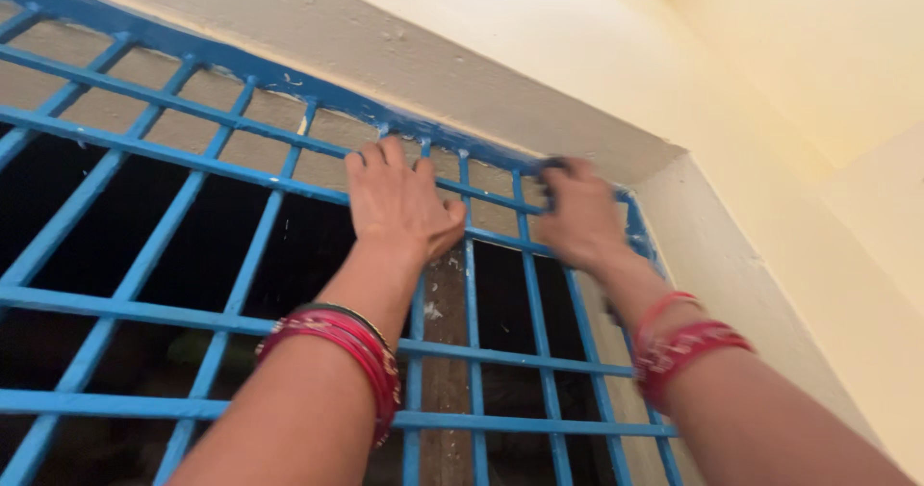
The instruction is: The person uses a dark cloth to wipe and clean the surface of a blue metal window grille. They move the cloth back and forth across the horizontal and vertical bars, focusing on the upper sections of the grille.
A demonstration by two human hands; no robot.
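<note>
A blue metal window grille [241,298] fills the left and middle of the view. My left hand [399,202] lies on its upper part, with the fingers curled over a horizontal bar near the top frame. My right hand [577,218] is at the grille's top right corner, blurred, with the fingers closed around a small dark object [551,167] pressed against the bars. I cannot tell what that object is. Red bangles [342,342] sit on my left wrist, and more red bangles [679,346] on my right wrist.
Above the grille runs a grey concrete lintel [462,82]. A grey side reveal [731,284] and a cream wall [818,111] lie to the right. Behind the bars it is dark, with a grey vertical post [445,313] showing through.
</note>
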